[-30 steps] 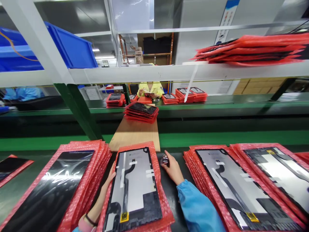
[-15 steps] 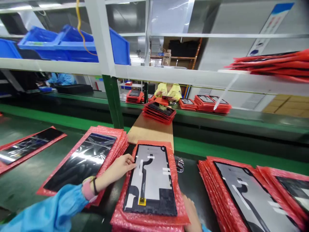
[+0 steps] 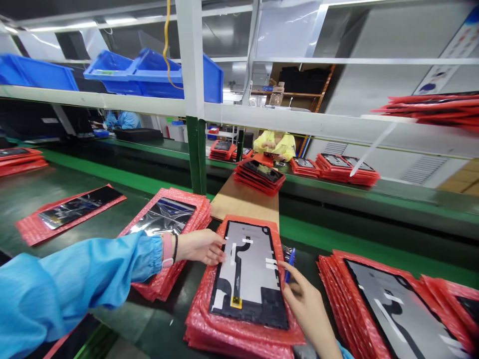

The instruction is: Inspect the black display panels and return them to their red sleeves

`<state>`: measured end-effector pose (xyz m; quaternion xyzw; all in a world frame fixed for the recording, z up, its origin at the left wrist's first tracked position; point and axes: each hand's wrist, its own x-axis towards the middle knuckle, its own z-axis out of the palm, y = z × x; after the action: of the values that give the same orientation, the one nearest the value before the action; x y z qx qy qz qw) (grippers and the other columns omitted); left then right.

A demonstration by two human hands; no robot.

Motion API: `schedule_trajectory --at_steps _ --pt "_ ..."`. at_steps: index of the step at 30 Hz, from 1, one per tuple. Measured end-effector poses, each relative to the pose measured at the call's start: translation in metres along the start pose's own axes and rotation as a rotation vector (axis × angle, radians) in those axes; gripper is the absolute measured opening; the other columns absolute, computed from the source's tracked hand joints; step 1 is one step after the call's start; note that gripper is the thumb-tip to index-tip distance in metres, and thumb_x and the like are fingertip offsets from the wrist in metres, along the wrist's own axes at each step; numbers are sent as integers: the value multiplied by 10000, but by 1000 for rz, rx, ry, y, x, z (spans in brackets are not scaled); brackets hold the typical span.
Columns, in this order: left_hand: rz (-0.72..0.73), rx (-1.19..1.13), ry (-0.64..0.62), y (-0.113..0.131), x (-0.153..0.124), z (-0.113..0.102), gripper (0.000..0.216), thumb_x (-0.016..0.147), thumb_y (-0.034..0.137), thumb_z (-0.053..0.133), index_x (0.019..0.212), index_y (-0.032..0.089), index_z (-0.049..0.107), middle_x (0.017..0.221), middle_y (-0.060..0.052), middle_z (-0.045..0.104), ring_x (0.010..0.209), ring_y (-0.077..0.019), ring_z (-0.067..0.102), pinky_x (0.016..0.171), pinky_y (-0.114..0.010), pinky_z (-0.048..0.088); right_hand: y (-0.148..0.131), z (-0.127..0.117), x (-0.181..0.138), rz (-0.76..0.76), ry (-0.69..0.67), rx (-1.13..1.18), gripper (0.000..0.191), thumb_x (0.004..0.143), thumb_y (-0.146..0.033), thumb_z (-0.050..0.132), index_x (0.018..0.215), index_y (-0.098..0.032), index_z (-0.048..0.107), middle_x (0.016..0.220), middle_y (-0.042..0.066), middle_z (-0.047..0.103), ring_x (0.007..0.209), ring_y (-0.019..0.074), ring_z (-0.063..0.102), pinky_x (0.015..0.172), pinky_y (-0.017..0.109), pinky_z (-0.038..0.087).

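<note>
A tablet-sized display panel (image 3: 254, 264), grey back up with a black ribbon cable and white tape strips, lies on a stack of pink bubble-wrap sleeves (image 3: 239, 341) in front of me. At its upper left edge is my left hand (image 3: 205, 247), fingers loosely bent and holding nothing that I can see; whether they press on the panel is unclear. My right hand (image 3: 305, 299) is by the panel's right edge, with a blue pen (image 3: 289, 265) between its fingers. The index fingertip reaches the panel's edge near the white tape.
Left stands another stack with a glossy panel (image 3: 164, 215); farther left lies a wrapped panel (image 3: 78, 207). More panel stacks (image 3: 396, 304) stand right. A wooden board (image 3: 232, 199) bridges the back. A shelf beam (image 3: 299, 115) crosses above; a person in yellow (image 3: 277, 144) works beyond.
My right hand has come up from beside the stack to the panel's right edge, and a blue pen now shows in it. My left hand stays at the left edge. The view has shifted left.
</note>
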<state>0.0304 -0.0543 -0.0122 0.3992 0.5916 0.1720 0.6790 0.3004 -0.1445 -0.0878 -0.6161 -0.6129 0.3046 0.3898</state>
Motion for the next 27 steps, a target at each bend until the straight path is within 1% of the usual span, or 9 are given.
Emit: schedule_trajectory --at_steps 3,6,9,11,15,19,21,23,27 --pt "40 17 -2 1 -2 8 218 795 293 651 667 127 594 699 -77 680 639 -145 636 634 -253 502 -8 8 2 -77 17 -25 515 788 -330 448 1204 -75 613 880 115 710 681 193 673 575 278 553" --pt "97 47 78 -1 1 10 158 891 273 584 857 122 618 831 -29 654 687 -120 612 653 -272 516 -7 12 1 -140 5 -81 494 820 -301 409 1215 -87 614 1062 150 698 716 181 678 559 262 560" --pt "108 91 117 -3 5 6 234 908 318 579 1058 140 606 1010 -52 644 820 -158 633 708 -337 547 -5 12 3 -198 -7 -182 463 823 -278 404 1188 -120 641 1045 128 710 614 165 650 548 279 551" --pt "107 126 124 -3 7 2 263 910 328 574 1094 142 600 1047 -65 642 854 -170 639 728 -351 553 -5 13 5 -217 -11 -214 450 802 -259 430 1169 -136 658 1006 110 723 536 152 615 565 300 547" --pt "150 248 158 2 9 -1 249 911 327 574 1071 139 606 1010 -58 648 818 -159 640 702 -334 554 -5 14 8 -232 -19 -222 448 787 -242 444 1159 -134 669 923 94 737 562 169 634 556 294 535" --pt "238 428 237 9 14 4 232 902 323 588 1039 137 613 974 -46 648 787 -150 633 682 -322 549 -4 16 8 -236 -16 -231 464 784 -237 442 1177 -128 664 883 88 738 575 174 640 512 274 509" --pt "284 506 265 14 16 7 215 899 330 592 982 133 617 888 -23 645 705 -127 615 635 -295 533 -5 16 8 -234 -11 -242 472 788 -231 436 1190 -130 660 887 88 737 567 173 632 497 272 494" --pt "339 560 288 21 17 10 230 877 363 609 865 134 617 740 11 619 600 -113 580 570 -263 490 -6 16 7 -235 -11 -250 480 786 -222 434 1201 -130 657 891 88 739 580 178 634 500 273 488" --pt "462 586 311 34 10 14 319 782 446 641 631 174 568 512 24 548 513 -158 574 491 -258 398 -9 15 6 -252 -14 -261 469 783 -207 449 1194 -149 667 933 78 749 630 183 646 556 283 504"
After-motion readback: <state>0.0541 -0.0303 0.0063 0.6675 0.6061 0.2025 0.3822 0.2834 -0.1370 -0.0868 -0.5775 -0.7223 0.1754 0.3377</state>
